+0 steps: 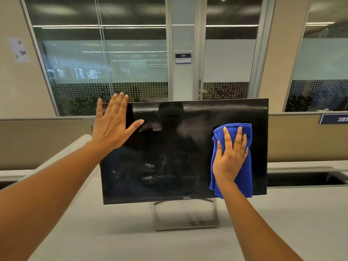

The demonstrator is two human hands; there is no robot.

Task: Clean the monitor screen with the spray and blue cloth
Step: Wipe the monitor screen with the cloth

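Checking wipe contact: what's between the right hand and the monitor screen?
The blue cloth alone, pressed flat under the right hand against the monitor screen, per head view.

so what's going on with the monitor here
A person is wiping the monitor screen. Their right hand presses the blue cloth flat against the screen's right side, fingers straight. The left hand is open at the upper left corner, seemingly steadying it. Wet smears show on the lower middle, not yet wiped.
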